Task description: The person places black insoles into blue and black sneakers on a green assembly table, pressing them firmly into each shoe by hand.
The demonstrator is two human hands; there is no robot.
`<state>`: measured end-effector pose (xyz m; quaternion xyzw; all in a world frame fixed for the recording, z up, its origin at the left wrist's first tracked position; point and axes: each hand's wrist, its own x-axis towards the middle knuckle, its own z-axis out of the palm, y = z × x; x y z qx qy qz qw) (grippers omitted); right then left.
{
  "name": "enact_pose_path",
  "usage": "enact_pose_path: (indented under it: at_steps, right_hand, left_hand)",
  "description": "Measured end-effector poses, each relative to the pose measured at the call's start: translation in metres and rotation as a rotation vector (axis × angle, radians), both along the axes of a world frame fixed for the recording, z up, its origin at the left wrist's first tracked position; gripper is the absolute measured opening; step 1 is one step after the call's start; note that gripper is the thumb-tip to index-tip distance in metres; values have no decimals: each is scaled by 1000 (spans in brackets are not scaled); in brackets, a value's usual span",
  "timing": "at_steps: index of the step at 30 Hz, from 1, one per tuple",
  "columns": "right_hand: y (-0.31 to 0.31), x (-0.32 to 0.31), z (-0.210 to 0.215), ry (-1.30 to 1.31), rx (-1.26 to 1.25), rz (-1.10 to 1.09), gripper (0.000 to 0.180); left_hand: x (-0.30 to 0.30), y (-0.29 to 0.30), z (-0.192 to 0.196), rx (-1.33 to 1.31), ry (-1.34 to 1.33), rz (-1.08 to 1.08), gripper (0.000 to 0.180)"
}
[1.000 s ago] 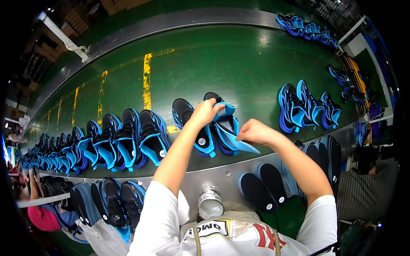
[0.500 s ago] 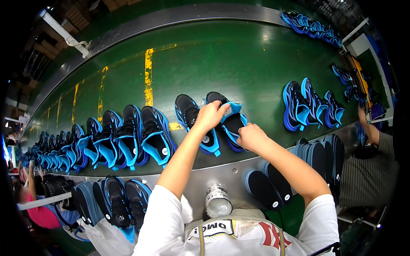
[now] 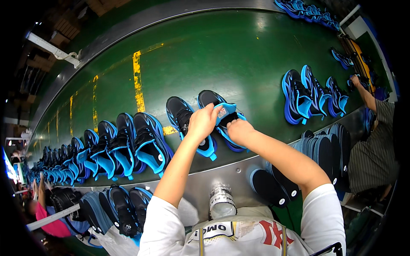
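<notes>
A black and blue sneaker [image 3: 209, 97] rests on the green belt in front of me, toe pointing away. My left hand [image 3: 202, 123] pinches its light blue tongue [image 3: 225, 111] and holds it pulled back. Inside the shoe's opening are the curled fingers of my right hand [image 3: 240, 131]; their tips are hidden, so what they grip cannot be made out. Just to the left stands a matching sneaker [image 3: 176, 109], partly covered by my left hand and forearm.
A long row of sneakers [image 3: 149, 143] runs left along the belt [image 3: 205, 55]. Several more sneakers [image 3: 294, 98] stand to the right. Stacked insoles [image 3: 318, 158] lie on the metal ledge [image 3: 252, 164], near a roll of tape [image 3: 222, 202]. Another person [image 3: 373, 145] works at the right.
My right hand has moved from the shoe's heel collar into its opening. My left hand still holds the tongue, now folded further back. The view has shifted slightly.
</notes>
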<state>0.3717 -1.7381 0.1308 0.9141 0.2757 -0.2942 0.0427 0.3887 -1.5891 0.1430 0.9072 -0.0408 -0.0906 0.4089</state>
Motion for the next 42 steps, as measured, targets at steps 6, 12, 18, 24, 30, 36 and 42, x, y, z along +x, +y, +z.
enact_pose_path:
  at_steps: [6, 12, 18, 24, 30, 36, 42]
  right_hand:
    - [-1, 2, -12, 69, -233, 258, 26]
    - [20, 16, -6, 291, -444, 415, 24]
    - [10, 24, 3, 261, -12, 40, 41]
    - [33, 45, -73, 354, 135, -1, 34]
    - [48, 47, -41, 372, -69, 55, 33]
    - [-8, 15, 26, 316, 16, 258, 45]
    - [-6, -22, 31, 161, -86, 97, 49]
  left_hand:
    - [0, -1, -2, 17, -10, -6, 36]
    - [-3, -3, 0, -19, -15, 57, 34]
    - [-22, -32, -17, 280, -512, 196, 30]
    - [-29, -41, -31, 332, -672, 148, 29]
    - [-25, -36, -36, 402, -687, 114, 32]
    - [-13, -37, -24, 308, -468, 183, 30]
    - [-3, -23, -4, -68, -374, 124, 26]
